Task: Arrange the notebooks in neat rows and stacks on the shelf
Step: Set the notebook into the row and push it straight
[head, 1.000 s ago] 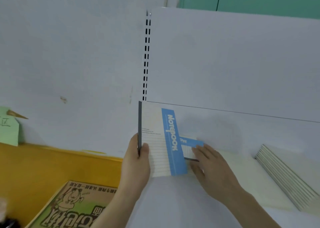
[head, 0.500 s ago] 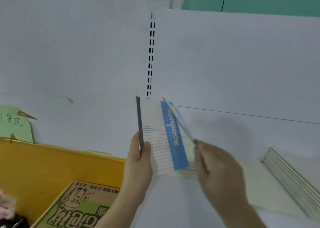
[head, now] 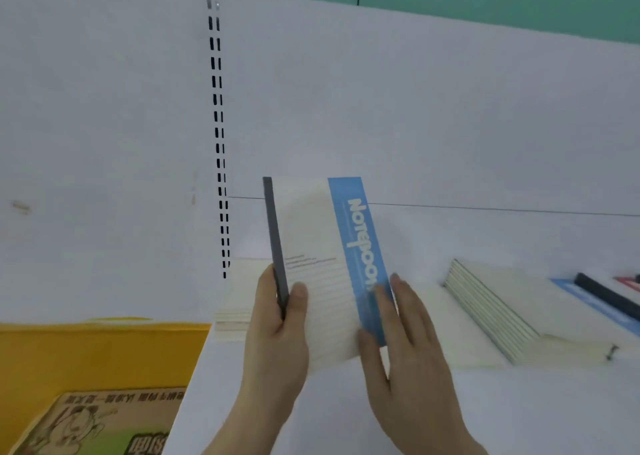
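A cream notebook (head: 311,247) with a blue title band and a dark grey spine stands upright above the white shelf (head: 346,420). My left hand (head: 273,337) grips its spine edge near the bottom. My right hand (head: 405,350) lies with spread fingers against the blue band at its lower right. Behind my hands a low stack of cream notebooks (head: 233,316) lies flat at the shelf's left end. To the right, a row of cream notebooks (head: 491,316) leans fanned over.
A blue-edged notebook with a black spine (head: 602,299) lies at the far right. The white back panel has a slotted upright (head: 220,143). Left of the shelf stands a yellow bin (head: 86,357) and a printed cardboard box (head: 104,423).
My right hand had lifted a notebook's edge half a second ago; now it rests flat on the blue band. The held notebook has risen and shifted right.
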Tool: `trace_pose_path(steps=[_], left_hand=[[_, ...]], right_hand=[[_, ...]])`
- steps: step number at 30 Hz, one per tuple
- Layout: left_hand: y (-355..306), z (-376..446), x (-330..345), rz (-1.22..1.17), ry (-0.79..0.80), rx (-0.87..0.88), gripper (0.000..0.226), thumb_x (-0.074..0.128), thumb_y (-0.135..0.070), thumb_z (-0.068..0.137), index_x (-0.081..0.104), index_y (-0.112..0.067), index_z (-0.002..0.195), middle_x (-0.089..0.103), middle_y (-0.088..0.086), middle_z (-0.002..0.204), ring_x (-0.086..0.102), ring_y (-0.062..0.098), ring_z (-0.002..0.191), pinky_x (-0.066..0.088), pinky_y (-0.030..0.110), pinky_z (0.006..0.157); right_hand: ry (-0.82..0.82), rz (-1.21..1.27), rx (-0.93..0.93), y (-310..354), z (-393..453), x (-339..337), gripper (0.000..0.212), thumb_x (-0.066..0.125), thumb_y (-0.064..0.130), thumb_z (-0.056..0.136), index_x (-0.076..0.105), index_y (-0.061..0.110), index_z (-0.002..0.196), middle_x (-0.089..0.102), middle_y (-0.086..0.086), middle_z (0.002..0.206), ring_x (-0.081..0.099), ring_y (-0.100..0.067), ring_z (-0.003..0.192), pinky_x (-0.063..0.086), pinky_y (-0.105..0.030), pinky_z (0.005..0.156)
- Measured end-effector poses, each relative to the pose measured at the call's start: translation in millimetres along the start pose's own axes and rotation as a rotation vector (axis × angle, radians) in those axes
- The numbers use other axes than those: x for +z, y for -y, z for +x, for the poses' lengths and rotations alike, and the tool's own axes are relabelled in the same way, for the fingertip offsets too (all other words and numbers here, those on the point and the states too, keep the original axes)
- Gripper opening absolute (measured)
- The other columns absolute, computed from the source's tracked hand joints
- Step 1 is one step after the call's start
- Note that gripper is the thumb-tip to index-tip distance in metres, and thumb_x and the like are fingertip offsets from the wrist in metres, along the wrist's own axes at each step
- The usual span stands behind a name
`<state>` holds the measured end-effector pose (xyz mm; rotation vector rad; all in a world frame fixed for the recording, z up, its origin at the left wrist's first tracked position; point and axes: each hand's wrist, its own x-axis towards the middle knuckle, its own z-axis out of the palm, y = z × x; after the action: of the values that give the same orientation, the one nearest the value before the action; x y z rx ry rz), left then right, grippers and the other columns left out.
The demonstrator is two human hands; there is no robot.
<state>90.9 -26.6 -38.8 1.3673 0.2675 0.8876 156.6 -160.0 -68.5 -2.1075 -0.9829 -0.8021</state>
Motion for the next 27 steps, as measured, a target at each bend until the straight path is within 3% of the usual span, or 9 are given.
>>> trace_pose_path(steps=[3, 6, 10, 14, 18, 20, 22, 24, 27], left_hand=[[5, -10, 23, 0.005, 0.073, 0.037, 0.022, 0.044, -0.028, 0.104, 0.058, -0.044, 0.107, 0.070, -0.016, 0.103, 0.066, 0.006, 0.096, 0.055, 0.039, 0.084], [9, -22, 50, 0.014, 0.245, -0.011, 0.020, 0.042, -0.028, 0.105, 0.053, -0.040, 0.116, 0.068, -0.021, 0.105, 0.064, 0.000, 0.098, 0.051, 0.029, 0.083], [13, -44, 87, -0.018, 0.574, -0.252, 0.038, 0.044, -0.024, 0.105, 0.035, -0.050, 0.131, 0.061, -0.026, 0.117, 0.067, 0.015, 0.104, 0.062, 0.048, 0.060], [10, -68, 137, 0.049, 0.534, -0.161, 0.034, 0.045, -0.022, 0.104, 0.041, -0.046, 0.128, 0.063, -0.021, 0.115, 0.067, 0.012, 0.096, 0.060, 0.044, 0.051], [14, -97, 197, 0.138, 0.520, -0.073, 0.045, 0.041, -0.018, 0.105, 0.037, -0.047, 0.139, 0.061, -0.020, 0.115, 0.063, 0.000, 0.084, 0.058, 0.034, 0.048], [18, -114, 231, 0.202, 0.510, -0.046, 0.056, 0.038, -0.013, 0.106, 0.027, -0.046, 0.150, 0.060, -0.020, 0.117, 0.066, 0.005, 0.074, 0.059, 0.030, 0.052], [24, -131, 267, 0.242, 0.508, -0.049, 0.062, 0.037, -0.013, 0.106, 0.016, -0.046, 0.154, 0.059, -0.019, 0.120, 0.067, 0.013, 0.065, 0.059, 0.029, 0.056], [30, -147, 302, 0.253, 0.537, -0.036, 0.065, 0.037, -0.013, 0.106, 0.012, -0.048, 0.154, 0.059, -0.020, 0.123, 0.067, 0.017, 0.060, 0.060, 0.031, 0.057], [40, -160, 346, 0.287, 0.539, -0.004, 0.062, 0.038, -0.010, 0.105, 0.021, -0.046, 0.153, 0.062, -0.009, 0.116, 0.066, 0.022, 0.057, 0.060, 0.033, 0.055]], right_hand=[[0.089, 0.038, 0.208, -16, -12, -25, 0.066, 0.026, 0.064, 0.088, -0.002, 0.047, 0.145, 0.005, 0.026, 0.155, 0.006, 0.027, 0.128, 0.028, -0.005, 0.102], [0.032, 0.040, 0.257, -34, -29, -45, 0.069, 0.035, 0.058, 0.087, 0.007, 0.043, 0.148, 0.018, 0.023, 0.148, 0.019, 0.031, 0.118, 0.028, 0.007, 0.085], [-0.045, -0.034, 0.317, -64, -52, -86, 0.068, 0.039, 0.057, 0.087, 0.007, 0.048, 0.146, 0.016, 0.032, 0.145, 0.023, 0.028, 0.118, 0.036, 0.004, 0.078], [0.016, -0.097, 0.387, -98, -74, -131, 0.075, 0.046, 0.059, 0.081, 0.004, 0.052, 0.143, 0.012, 0.027, 0.148, 0.053, 0.011, 0.090, 0.039, -0.001, 0.069], [0.145, -0.195, 0.414, -150, -97, -176, 0.096, 0.060, 0.053, 0.085, -0.023, 0.065, 0.132, 0.002, 0.024, 0.151, 0.051, 0.003, 0.076, 0.043, -0.011, 0.072], [0.122, -0.289, 0.367, -179, -105, -203, 0.101, 0.071, 0.047, 0.080, -0.010, 0.060, 0.139, 0.020, 0.016, 0.151, 0.050, 0.002, 0.075, 0.048, -0.013, 0.069], [0.073, -0.388, 0.336, -212, -113, -233, 0.094, 0.079, 0.044, 0.068, 0.025, 0.038, 0.145, 0.049, 0.001, 0.138, 0.059, -0.004, 0.075, 0.054, -0.018, 0.059], [0.066, -0.502, 0.300, -244, -118, -264, 0.082, 0.072, 0.050, 0.065, 0.045, 0.023, 0.137, 0.061, -0.003, 0.123, 0.065, -0.013, 0.085, 0.056, -0.024, 0.059], [0.128, -0.608, 0.208, -294, -124, -299, 0.071, 0.055, 0.067, 0.075, 0.053, 0.022, 0.130, 0.063, 0.002, 0.118, 0.059, -0.017, 0.101, 0.057, -0.030, 0.075]])
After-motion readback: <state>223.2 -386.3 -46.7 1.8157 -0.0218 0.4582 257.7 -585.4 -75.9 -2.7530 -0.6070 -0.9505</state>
